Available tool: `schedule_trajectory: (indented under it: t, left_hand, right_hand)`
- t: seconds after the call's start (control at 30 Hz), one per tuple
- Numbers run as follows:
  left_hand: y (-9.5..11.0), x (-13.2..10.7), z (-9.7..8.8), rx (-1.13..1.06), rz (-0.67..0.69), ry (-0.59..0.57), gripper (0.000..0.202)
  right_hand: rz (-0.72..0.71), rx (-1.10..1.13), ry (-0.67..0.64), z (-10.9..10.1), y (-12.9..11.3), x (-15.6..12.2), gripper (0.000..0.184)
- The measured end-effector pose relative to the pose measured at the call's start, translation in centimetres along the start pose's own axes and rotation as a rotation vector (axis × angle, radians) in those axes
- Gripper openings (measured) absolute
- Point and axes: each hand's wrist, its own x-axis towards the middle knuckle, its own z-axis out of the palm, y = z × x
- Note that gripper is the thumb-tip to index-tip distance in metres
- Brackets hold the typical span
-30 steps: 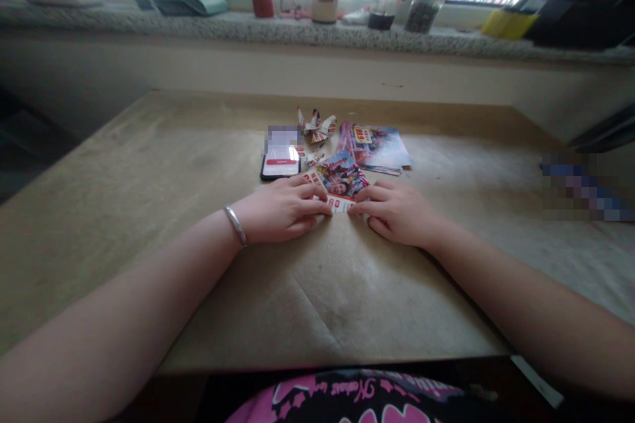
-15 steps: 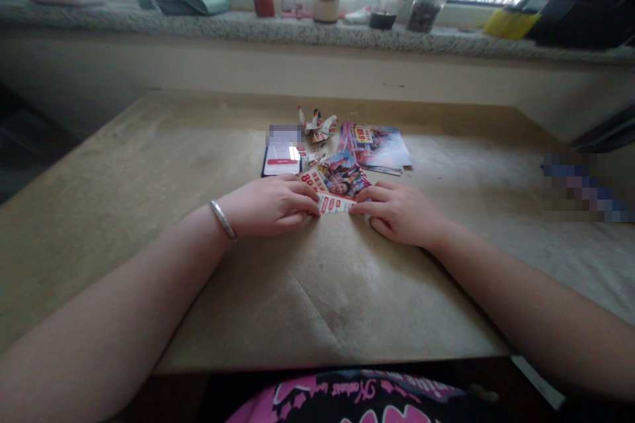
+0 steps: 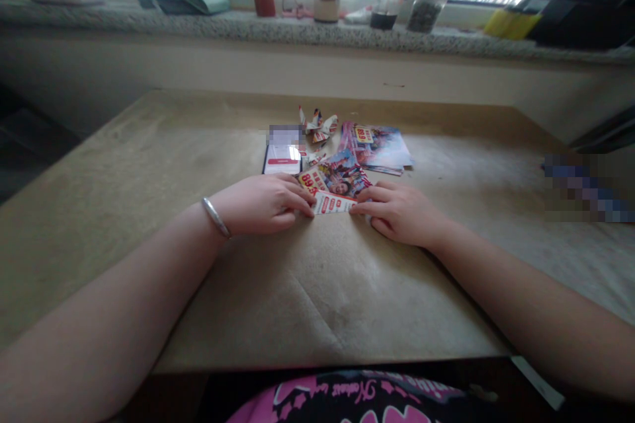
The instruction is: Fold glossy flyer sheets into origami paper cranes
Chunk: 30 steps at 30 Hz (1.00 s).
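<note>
Daylight comes through a barred window over a speckled sill (image 3: 297, 30) crowded with bottles, and below it lies a bare tan bench (image 3: 149, 165). From the left, my left hand (image 3: 262, 205), with a silver bangle (image 3: 215, 217) on the wrist, lies knuckles up. Its grip is curled and pinches the left end of a glossy printed leaflet (image 3: 337, 186) along the turned-up near edge. Just beyond that hand is a phone (image 3: 282, 160) with its screen lit. The leaflet lies flat on the bench between both hands, in the middle of my view. Behind it sit small folded paper shapes (image 3: 317, 124) and, further right, a stack of similar leaflets (image 3: 380, 145). My right hand (image 3: 401, 211) presses on the leaflet's right end, fingers drawn together, forefinger on the fold. I judge the sheet to be light, thin and slick. It should slide and crease readily, so the best hold is at the two ends of the fold, kept flat against the bench.
</note>
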Motion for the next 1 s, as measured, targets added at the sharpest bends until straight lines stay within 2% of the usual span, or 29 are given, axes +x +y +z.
schedule_trajectory:
  t: [0.2,0.43,0.63,0.73,0.87,1.0]
  left_hand:
    - [-0.1,-0.1,-0.4,-0.013,-0.017,-0.041,0.042]
    - [-0.3,-0.3,-0.3,-0.027,-0.016,-0.035,0.041]
    - [0.3,-0.2,-0.4,-0.034,-0.055,-0.026,0.034]
    - [0.9,0.0,-0.2,0.031,-0.072,-0.004,0.034]
    - [1.4,0.3,0.7,0.162,-0.016,0.025,0.047]
    - [1.6,0.6,1.6,0.219,0.011,0.053,0.047]
  right_hand:
    - [-0.017,-0.023,0.003,-0.2,0.0,0.0,0.031]
    - [-0.025,-0.040,-0.010,-0.2,-0.2,-0.1,0.031]
    - [-0.014,-0.069,-0.032,-0.3,-0.5,0.1,0.029]
    - [-0.010,-0.100,-0.049,-0.4,-0.7,0.4,0.030]
    - [0.003,-0.125,-0.067,-0.4,-1.3,1.0,0.035]
    - [0.020,-0.119,-0.094,-0.3,-1.8,1.5,0.038]
